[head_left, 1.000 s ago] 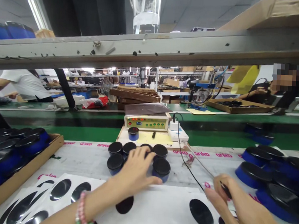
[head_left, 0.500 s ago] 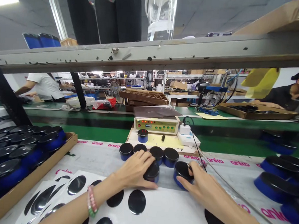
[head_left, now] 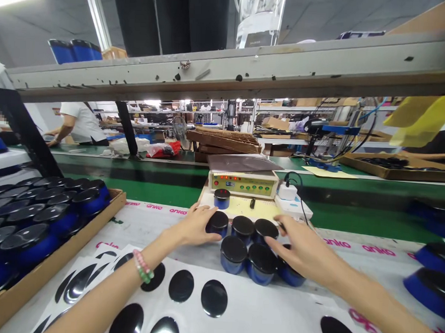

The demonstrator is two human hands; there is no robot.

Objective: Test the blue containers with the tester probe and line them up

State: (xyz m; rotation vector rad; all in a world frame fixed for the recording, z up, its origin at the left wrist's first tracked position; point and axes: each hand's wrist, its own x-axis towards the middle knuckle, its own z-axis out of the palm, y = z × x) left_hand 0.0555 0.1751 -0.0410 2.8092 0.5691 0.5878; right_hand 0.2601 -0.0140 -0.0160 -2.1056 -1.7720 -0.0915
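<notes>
My left hand (head_left: pixel 200 226) curves round the left side of a blue round container with a glossy black top (head_left: pixel 218 222), thumb in front and fingers behind. My right hand (head_left: pixel 295 242) bends round the right back container (head_left: pixel 266 230), with its thumb in front. Something small and dark shows by the right fingers, too unclear to name. Between my hands, a middle back container (head_left: pixel 242 228) and front containers (head_left: pixel 233 254) stand close together. The right front container (head_left: pixel 291 272) is partly hidden under my right hand. White sheets with black discs (head_left: pixel 214 298) lie in front.
A cardboard tray (head_left: pixel 108 215) full of similar containers stands left. Behind, a control box (head_left: pixel 244 183) has lit red indicators and a single container (head_left: pixel 221 199) before it. An adapter with cable (head_left: pixel 287 191) sits beside it. A shelf (head_left: pixel 220 74) crosses overhead; more containers (head_left: pixel 430 291) stand right.
The front containers now stand together against the back row. My left hand has moved from a front container to the left back one; my right hand has moved up beside the right back one.
</notes>
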